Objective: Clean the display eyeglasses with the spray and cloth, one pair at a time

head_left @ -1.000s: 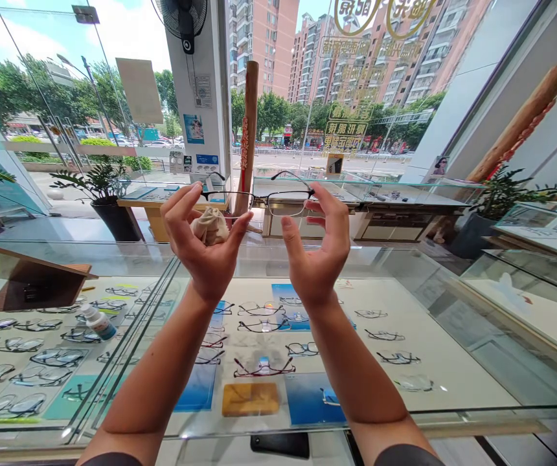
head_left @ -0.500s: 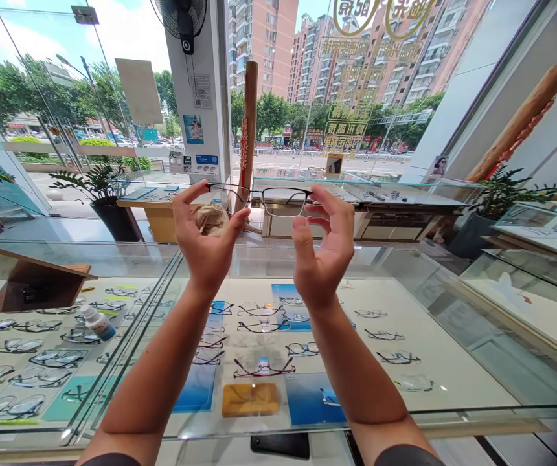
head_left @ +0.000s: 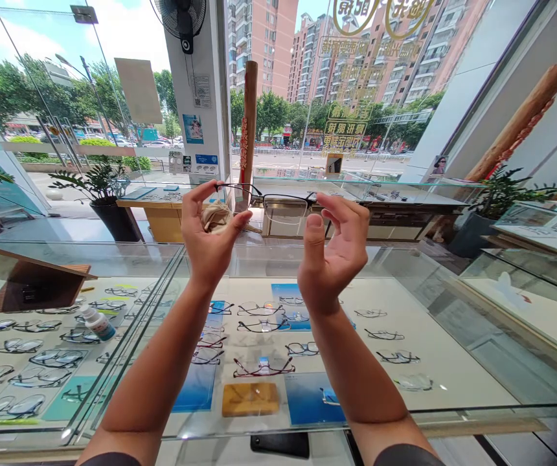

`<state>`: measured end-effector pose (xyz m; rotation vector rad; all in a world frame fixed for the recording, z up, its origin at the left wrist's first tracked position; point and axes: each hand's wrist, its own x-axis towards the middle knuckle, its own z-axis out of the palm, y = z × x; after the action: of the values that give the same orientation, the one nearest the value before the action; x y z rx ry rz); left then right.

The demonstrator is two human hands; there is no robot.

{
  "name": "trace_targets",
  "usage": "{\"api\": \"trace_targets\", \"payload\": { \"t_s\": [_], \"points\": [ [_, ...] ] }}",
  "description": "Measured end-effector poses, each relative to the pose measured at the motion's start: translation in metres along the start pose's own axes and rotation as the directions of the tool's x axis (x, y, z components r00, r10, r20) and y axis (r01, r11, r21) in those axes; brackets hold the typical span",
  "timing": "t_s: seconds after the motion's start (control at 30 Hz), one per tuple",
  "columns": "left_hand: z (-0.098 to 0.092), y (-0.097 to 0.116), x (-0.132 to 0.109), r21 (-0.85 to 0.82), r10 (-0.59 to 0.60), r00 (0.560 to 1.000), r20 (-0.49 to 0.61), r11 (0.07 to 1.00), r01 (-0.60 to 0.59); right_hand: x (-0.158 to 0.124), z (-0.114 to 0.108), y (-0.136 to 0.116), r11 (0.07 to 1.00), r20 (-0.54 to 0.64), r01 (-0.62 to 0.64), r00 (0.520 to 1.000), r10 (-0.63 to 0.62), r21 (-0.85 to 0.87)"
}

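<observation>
A pair of dark half-rim eyeglasses (head_left: 285, 197) is held up at arm's length above the glass counter, its right side sitting slightly lower. My left hand (head_left: 208, 243) pinches its left end between thumb and fingers. A crumpled beige cloth (head_left: 216, 217) is tucked in that same hand. Beside the right end of the glasses is my right hand (head_left: 334, 252), thumb apart from its bent fingers. Its index fingertip is close to the frame's corner; whether it touches is unclear. Under my arms, several eyeglasses (head_left: 263, 367) lie in rows inside the display case.
A glass-topped display counter (head_left: 434, 414) spans the foreground. On its left stand a small white-and-blue bottle (head_left: 98, 323) and a wooden stand (head_left: 35, 285). A black phone (head_left: 280, 444) lies near the front edge. Further back are another display case (head_left: 395, 194) and a potted plant (head_left: 108, 213).
Both hands have shifted slightly right with the eyeglasses, which now tilt down to the right. My right hand has moved outward, and its fingers sit farther from the right lens.
</observation>
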<state>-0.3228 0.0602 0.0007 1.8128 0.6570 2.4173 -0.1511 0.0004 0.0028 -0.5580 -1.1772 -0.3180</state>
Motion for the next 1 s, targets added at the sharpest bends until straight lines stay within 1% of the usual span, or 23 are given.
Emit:
{"api": "trace_targets", "payload": {
  "t_s": [0.13, 0.23, 0.33, 0.47, 0.53, 0.6, 0.7, 0.87, 1.0],
  "points": [
    [0.001, 0.001, -0.001, 0.009, 0.032, 0.999, -0.011, 0.999, -0.032, 0.001, 0.001, 0.001, 1.000, -0.020, 0.003, 1.000, -0.004, -0.017],
    [0.002, 0.003, -0.003, 0.029, 0.085, 0.995, -0.061, 0.996, -0.083, 0.004, 0.003, 0.006, 0.998, -0.034, -0.015, 0.999, 0.017, 0.055],
    [0.002, 0.008, -0.006, 0.095, 0.147, 0.983, -0.106, 0.986, -0.137, 0.008, 0.004, 0.013, 0.980, -0.017, -0.093, 0.995, 0.098, 0.175],
    [0.001, 0.016, -0.010, 0.148, 0.197, 0.973, -0.119, 0.973, -0.179, 0.011, 0.007, 0.019, 0.934, 0.013, -0.238, 0.970, 0.243, 0.267],
    [0.000, 0.017, -0.012, 0.126, 0.203, 0.973, -0.112, 0.974, -0.189, 0.010, 0.007, 0.019, 0.910, 0.035, -0.297, 0.953, 0.299, 0.289],
    [0.000, 0.017, -0.012, 0.112, 0.197, 0.975, -0.100, 0.976, -0.186, 0.010, 0.006, 0.018, 0.899, 0.053, -0.328, 0.944, 0.327, 0.290],
    [0.001, 0.016, -0.012, 0.115, 0.175, 0.981, -0.085, 0.980, -0.165, 0.010, 0.004, 0.017, 0.891, 0.077, -0.352, 0.936, 0.345, 0.285],
    [0.002, 0.017, -0.012, 0.167, 0.160, 0.980, -0.115, 0.976, -0.140, 0.011, 0.003, 0.018, 0.859, 0.113, -0.388, 0.921, 0.372, 0.334],
    [0.002, 0.017, -0.013, 0.106, 0.146, 0.983, -0.109, 0.985, -0.135, 0.013, 0.003, 0.019, 0.849, 0.129, -0.405, 0.914, 0.385, 0.339]
  ]
}}
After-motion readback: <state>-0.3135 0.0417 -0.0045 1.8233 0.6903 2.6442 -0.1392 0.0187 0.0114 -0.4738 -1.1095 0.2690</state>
